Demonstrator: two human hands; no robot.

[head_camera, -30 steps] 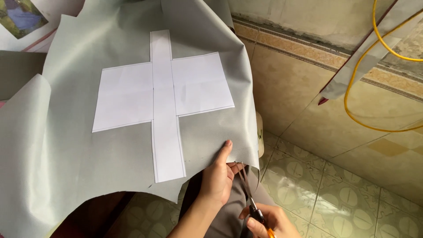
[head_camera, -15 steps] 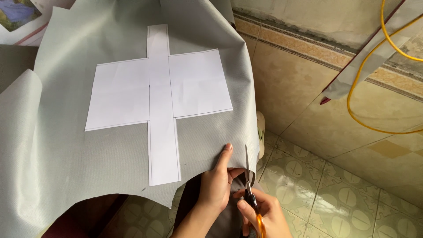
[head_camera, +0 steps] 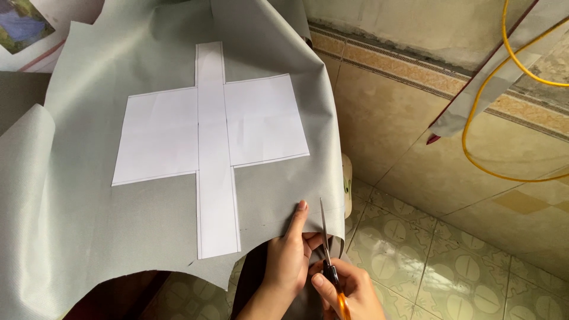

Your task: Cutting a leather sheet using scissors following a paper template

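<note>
Head camera looks down over a big sheet of grey fabric (head_camera: 118,237) that spreads across most of the scene, with a white cross-shaped paper pattern (head_camera: 213,136) lying flat on it, a long upright strip crossed by two wide side panels. Everything else sits around that pattern.

Below the pattern and off to its right, at the lower edge of the fabric, the left hand (head_camera: 290,261) pinches the cloth: the thumb lies on top of the grey surface, pointing up toward the pattern's right panel, and the other fingers are curled underneath, so the hand is clamped on the fabric edge. Just beside it, further right, the right hand (head_camera: 347,290) is wrapped around the orange handles of a pair of scissors (head_camera: 326,249). Its fingers are closed through and over the handles. The blades stand nearly upright and close together, the tip reaching onto the fabric edge right next to the left thumb, well clear of the pattern's outline.

Right of the pattern, past the cloth's drooping edge, a tan tiled wall (head_camera: 415,118) meets a patterned tile floor (head_camera: 450,261). A yellow cable (head_camera: 474,154) loops across the wall. Up-left of the pattern, a corner of a printed picture (head_camera: 21,21) shows.
</note>
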